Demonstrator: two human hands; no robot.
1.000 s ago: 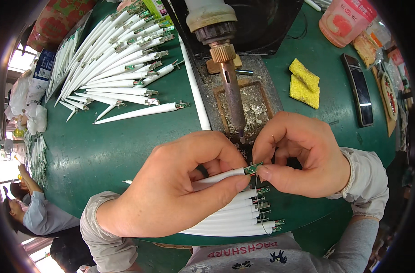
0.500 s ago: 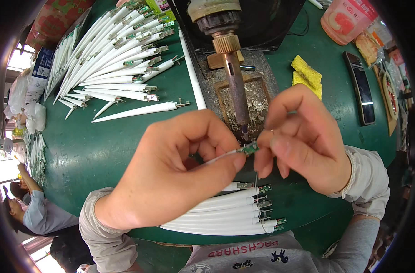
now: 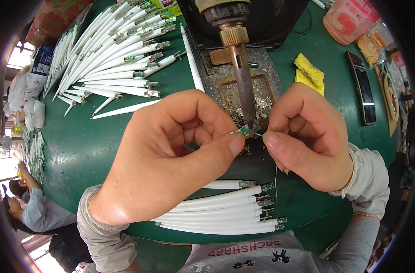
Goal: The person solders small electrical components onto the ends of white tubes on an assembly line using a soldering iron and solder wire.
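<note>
Nearest you, a row of white sticks (image 3: 216,211) lies on the green table (image 3: 80,154). Above it your hands are apart from each other: your left hand (image 3: 171,154) pinches a small circuit board (image 3: 246,131) between thumb and forefinger, and your right hand (image 3: 312,141) pinches a thin wire (image 3: 276,186) that hangs past the row's ends. The board is at the tip of the soldering iron (image 3: 243,77); whether they touch, I cannot tell. Beyond are a yellow sponge (image 3: 309,75) and a phone (image 3: 359,86) on your right, a large heap (image 3: 112,54) of white sticks on your left, and a pink cup (image 3: 349,20) farther back.
</note>
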